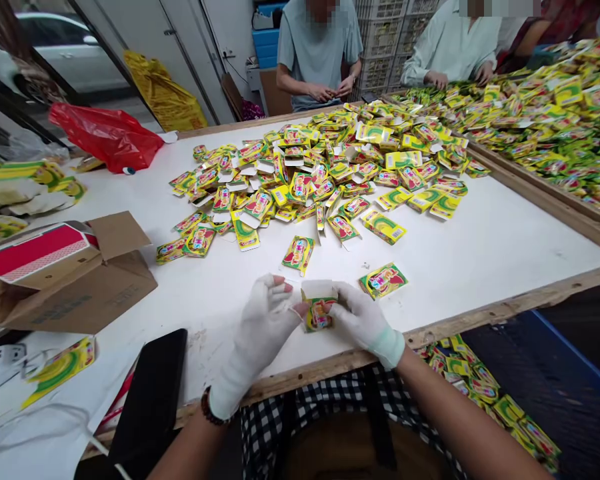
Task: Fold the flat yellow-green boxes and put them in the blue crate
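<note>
Both of my hands wear white gloves. My right hand (363,321) grips a small yellow-green printed carton (319,308) near the front edge of the white table (480,247); its white flap stands up. My left hand (264,323) is beside the carton with its fingertips touching the carton's left side. A flat carton (383,280) lies just right of my hands and another (298,253) lies just beyond them. A large heap of flat cartons (320,177) spreads across the table's middle and far side.
An open cardboard box (80,280) with a red-and-white pack sits at left, a black phone (153,393) at the front left, a red plastic bag (107,137) at the far left. Two people stand at the far edge. Folded cartons fill a bin (485,390) lower right.
</note>
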Demonstrator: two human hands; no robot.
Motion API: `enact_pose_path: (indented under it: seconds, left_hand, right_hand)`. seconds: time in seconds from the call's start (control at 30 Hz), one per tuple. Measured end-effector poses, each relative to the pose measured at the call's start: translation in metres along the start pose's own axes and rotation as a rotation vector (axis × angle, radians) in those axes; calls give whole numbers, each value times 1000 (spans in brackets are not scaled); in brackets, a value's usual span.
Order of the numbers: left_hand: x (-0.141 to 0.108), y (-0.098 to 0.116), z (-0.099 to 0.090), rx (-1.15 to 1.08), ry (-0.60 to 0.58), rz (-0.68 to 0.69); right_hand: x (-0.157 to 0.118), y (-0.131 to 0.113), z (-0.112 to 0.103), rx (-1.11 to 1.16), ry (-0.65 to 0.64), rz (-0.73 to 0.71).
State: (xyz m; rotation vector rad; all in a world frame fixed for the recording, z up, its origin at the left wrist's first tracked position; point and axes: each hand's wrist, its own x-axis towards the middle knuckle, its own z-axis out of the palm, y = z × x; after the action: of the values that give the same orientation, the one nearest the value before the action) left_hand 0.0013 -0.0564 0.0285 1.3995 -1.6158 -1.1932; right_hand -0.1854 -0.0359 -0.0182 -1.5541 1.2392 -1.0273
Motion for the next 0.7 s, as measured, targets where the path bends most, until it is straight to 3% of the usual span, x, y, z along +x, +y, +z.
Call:
enact_pose_path:
  seconds: [0.07, 0.23, 0.4, 0.57, 0.7]
  left_hand:
    - [-7, -17, 10, -160, -25, -6]
    - [-10, -34, 32, -361, -42, 40]
    - [-11, -37, 26, -285, -26, 84]
    - [-15, -39, 17, -112, -146, 116]
    - [-16, -32, 16, -248, -37, 26]
  right_hand:
    - [-5, 3, 1, 93, -28, 20]
    - [-20, 7, 4, 113, 169, 86]
    - [-21, 6, -3, 22, 113, -5]
    - [-15, 4, -5, -11, -14, -43]
    - [-8, 4, 0, 171, -40, 8]
